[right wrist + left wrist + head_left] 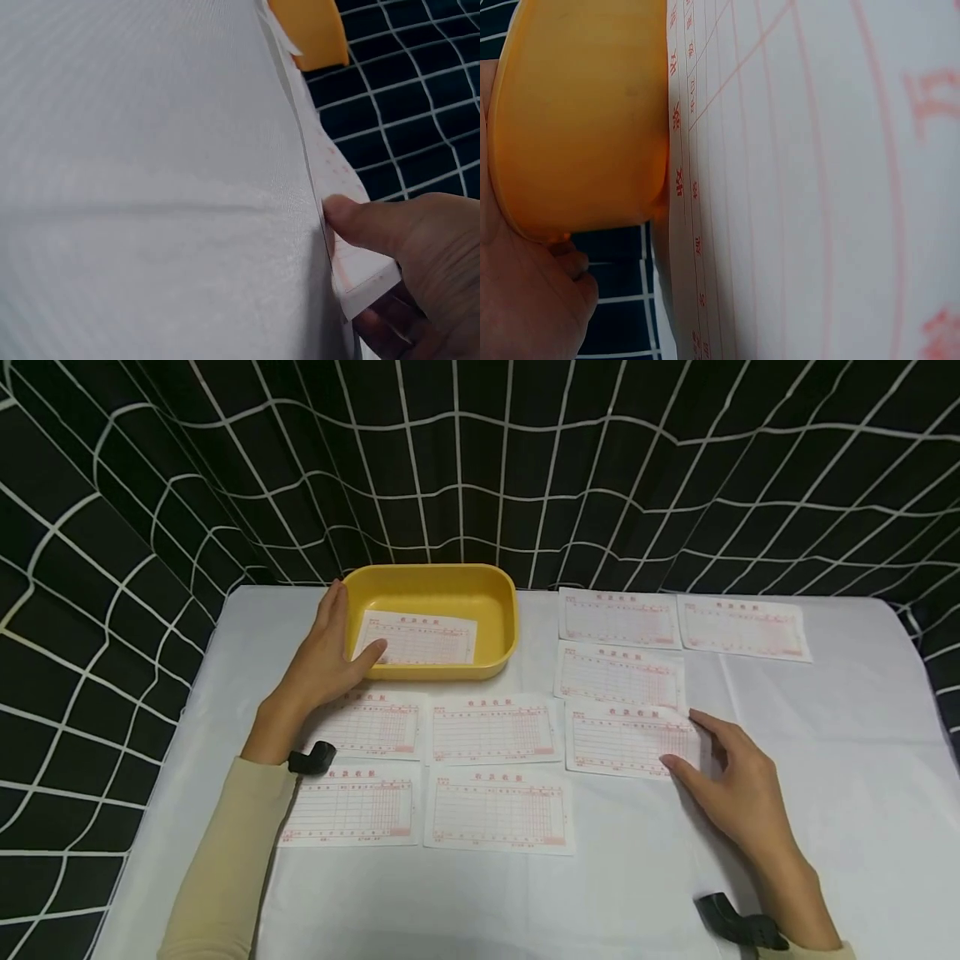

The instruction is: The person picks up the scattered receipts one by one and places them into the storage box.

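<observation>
A yellow plastic tray (495,664) stands at the back of the table with a printed receipt slip (420,639) lying in it. My left hand (318,652) holds the tray's left end, thumb over the front rim and fingers along the outer side. Its wrist view shows the tray's wall (577,120) close up beside a slip on the table. At the right, my right hand (738,777) pinches the right edge of another receipt slip (626,739) between thumb and fingers. That slip's held end is bent up from the cloth in the right wrist view.
Receipt slips lie in front of the tray, including one (495,731) in the middle and one (498,810) nearer the front. Several more, such as this slip (742,627), lie at the back right. White cloth (480,902) covers the table; black netted-pattern fabric (480,460) rises behind.
</observation>
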### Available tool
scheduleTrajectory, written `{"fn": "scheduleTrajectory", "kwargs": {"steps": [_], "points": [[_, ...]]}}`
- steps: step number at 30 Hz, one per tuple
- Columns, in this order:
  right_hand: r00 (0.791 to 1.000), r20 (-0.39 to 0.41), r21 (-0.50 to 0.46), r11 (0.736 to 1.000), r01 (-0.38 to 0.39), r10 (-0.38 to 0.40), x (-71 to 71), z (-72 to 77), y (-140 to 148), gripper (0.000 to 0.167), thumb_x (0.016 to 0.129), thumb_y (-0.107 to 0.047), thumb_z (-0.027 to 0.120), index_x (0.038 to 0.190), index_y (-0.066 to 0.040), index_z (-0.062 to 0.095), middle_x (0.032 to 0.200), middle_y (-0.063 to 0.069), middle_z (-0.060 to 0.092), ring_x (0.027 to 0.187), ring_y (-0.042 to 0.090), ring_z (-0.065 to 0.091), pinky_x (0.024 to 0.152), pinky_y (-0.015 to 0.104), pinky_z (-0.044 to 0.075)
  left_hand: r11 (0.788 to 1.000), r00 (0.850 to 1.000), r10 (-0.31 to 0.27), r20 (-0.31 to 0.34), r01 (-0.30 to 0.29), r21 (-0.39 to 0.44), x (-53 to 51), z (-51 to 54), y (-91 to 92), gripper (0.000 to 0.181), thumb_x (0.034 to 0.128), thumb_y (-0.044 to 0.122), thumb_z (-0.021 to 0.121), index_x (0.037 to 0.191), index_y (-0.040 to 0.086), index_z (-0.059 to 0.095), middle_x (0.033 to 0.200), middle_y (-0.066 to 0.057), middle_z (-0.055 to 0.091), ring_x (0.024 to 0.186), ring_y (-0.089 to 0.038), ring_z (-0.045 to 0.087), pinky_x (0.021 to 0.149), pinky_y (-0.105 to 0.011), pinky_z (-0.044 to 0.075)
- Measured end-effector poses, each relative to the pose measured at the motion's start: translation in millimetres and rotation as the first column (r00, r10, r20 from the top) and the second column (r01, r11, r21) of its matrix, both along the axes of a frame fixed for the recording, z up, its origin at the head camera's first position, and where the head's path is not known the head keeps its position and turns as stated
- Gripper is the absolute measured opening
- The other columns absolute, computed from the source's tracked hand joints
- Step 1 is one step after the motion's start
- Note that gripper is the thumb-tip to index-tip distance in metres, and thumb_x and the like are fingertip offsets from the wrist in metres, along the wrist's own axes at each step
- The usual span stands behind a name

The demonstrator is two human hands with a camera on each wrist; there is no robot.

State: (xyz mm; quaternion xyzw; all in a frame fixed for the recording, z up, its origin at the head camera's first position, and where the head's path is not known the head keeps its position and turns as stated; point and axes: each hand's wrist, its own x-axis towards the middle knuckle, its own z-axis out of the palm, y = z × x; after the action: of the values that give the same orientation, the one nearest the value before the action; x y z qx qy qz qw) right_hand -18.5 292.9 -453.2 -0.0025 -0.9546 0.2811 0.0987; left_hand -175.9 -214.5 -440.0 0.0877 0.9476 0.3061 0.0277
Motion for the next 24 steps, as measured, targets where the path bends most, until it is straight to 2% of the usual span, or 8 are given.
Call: {"fn": "scheduleTrajectory", "kwargs": {"steps": [3,6,12,24], "points": [[0.999,-0.047,-0.031,0.999,0.014,-0.015,-0.3,-1.2,0.1,0.064,0.082,-0.005,0.090,0.139,0.002,0.064,0.120,0.024,0.071,0.093,-0.003,0.057,0.076,0.004,0.039,1.000,1.000,0.005,0.000,-0.005,0.003,0.4,0.1,0.0,0.105,0.1005,0.055,0.059,0.171,0.011,-0.006,0.181,-0.008,-0.006,0.165,-0.039,0.019,0.131,-0.060,0.026],[0.997,-0.073,-0.068,0.998,0.007,-0.012,-1.2,-1.2,1.4,0.056,0.081,0.000,0.089,0.133,0.002,0.069,0.111,0.023,0.073,0.083,-0.021,0.048,0.070,-0.001,0.041,1.000,1.000,0.005,-0.003,-0.005,0.004,1.2,0.7,0.5,0.105,0.1003,0.054,0.060,0.171,0.011,-0.005,0.181,-0.008,-0.006,0.165,-0.040,0.019,0.131,-0.060,0.026],[0.998,-0.062,-0.127,0.992,0.001,-0.009,-2.3,1.2,4.4,0.048,0.082,0.003,0.087,0.127,0.004,0.071,0.095,0.025,0.076,0.073,-0.025,0.052,0.065,-0.001,0.045,1.000,1.000,0.007,-0.001,-0.007,0.000,1.4,1.5,0.6,0.105,0.1001,0.053,0.060,0.171,0.010,-0.005,0.181,-0.009,-0.006,0.165,-0.040,0.019,0.131,-0.061,0.026],[0.996,0.057,-0.137,0.988,0.075,-0.067,-5.3,9.1,8.2,0.034,0.086,-0.009,0.088,0.113,0.006,0.073,0.094,0.025,0.076,0.069,-0.018,0.055,0.060,0.003,0.045,1.000,1.000,0.004,0.000,-0.004,0.001,1.2,2.2,0.8,0.104,0.1003,0.053,0.060,0.171,0.010,-0.004,0.181,-0.009,-0.005,0.165,-0.040,0.019,0.131,-0.061,0.026]]}}
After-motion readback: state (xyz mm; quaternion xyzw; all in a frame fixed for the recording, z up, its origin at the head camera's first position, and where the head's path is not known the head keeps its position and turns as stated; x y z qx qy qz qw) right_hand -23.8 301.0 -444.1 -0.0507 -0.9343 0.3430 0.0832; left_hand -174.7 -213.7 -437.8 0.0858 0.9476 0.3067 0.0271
